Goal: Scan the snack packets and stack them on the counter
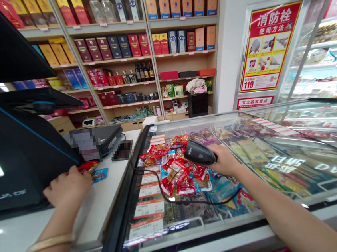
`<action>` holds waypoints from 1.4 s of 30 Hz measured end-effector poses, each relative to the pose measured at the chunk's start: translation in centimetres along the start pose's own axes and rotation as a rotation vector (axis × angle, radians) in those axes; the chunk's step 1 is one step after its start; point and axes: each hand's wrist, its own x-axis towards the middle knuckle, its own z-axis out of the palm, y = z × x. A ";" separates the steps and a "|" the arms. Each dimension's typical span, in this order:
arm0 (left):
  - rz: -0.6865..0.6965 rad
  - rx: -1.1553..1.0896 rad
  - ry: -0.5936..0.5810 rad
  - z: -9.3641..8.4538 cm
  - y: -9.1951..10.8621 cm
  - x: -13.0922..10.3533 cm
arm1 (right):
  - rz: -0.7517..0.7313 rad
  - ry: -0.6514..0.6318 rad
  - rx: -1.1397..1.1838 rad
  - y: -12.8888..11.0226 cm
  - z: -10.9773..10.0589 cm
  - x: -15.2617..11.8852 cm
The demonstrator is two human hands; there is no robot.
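Note:
My right hand grips a black barcode scanner, its head pointing left over a pile of small snack packets. These are mostly red with clear windows, some blue, and lie on the glass top of a freezer. From the scanner a black cable loops across the glass. On the white counter, beside the dark register, my left hand has its fingers curled over red and blue snack packets. The fingertips are partly hidden by the packets and the hand itself.
A black checkout terminal stands at the left on the white counter. Price labels line the freezer's left side, with frozen goods under the glass. Shelves of boxed bottles rise behind, and a red poster hangs on the wall.

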 end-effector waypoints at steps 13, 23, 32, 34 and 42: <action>-0.103 -0.429 0.214 1.3 -1.9 1.0 | -0.022 0.014 0.004 -0.2 0.2 0.1; -0.400 -1.673 0.191 -1.5 5.2 -1.0 | -0.039 0.018 0.014 -0.6 0.0 0.3; -0.437 -2.157 -0.632 -1.0 13.3 -6.8 | -0.020 0.036 0.040 -0.5 0.0 0.4; -0.386 -2.139 -0.664 -0.1 13.9 -7.6 | -0.029 0.026 0.053 -0.8 -0.2 0.5; -0.387 -2.128 -0.697 1.7 14.3 -8.6 | -0.098 -0.031 0.101 -2.0 -0.1 0.4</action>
